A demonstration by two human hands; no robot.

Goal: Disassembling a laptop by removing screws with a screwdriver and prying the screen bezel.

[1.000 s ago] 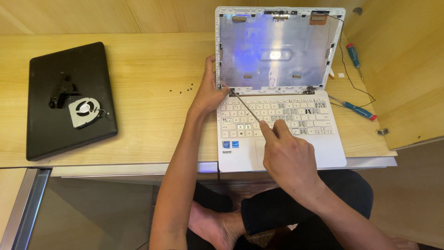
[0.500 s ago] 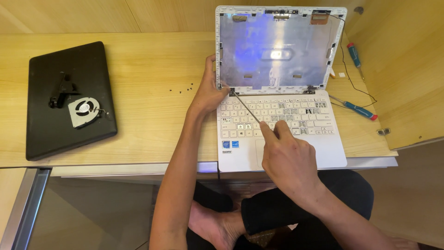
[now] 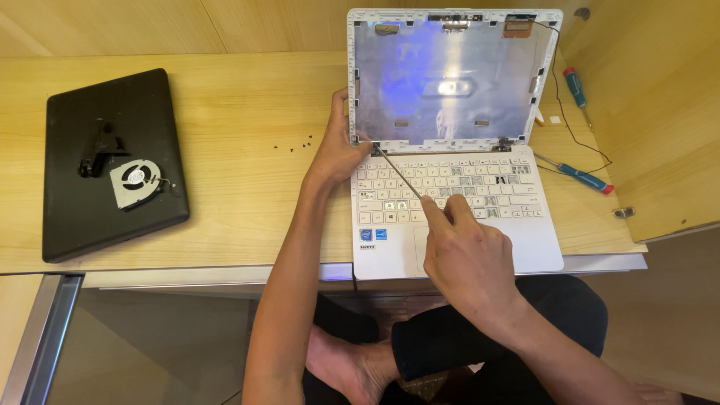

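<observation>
A white laptop (image 3: 525, 240) lies open on the wooden desk, its lid (image 3: 450, 82) stripped of the screen so the bare silver back panel shows. My left hand (image 3: 339, 146) grips the lid's lower left corner beside the hinge. My right hand (image 3: 465, 251) rests over the keyboard and holds a thin screwdriver (image 3: 397, 172) whose tip reaches the left hinge (image 3: 369, 142). The tool's handle is hidden inside my fist.
A black laptop base cover (image 3: 112, 161) lies at the left with a cooling fan (image 3: 135, 184) and a black part on it. Several tiny screws (image 3: 292, 145) dot the desk. Two blue-handled screwdrivers (image 3: 581, 176) (image 3: 576, 84) and a black cable (image 3: 574, 127) lie right of the laptop, near a wooden side wall (image 3: 660, 112).
</observation>
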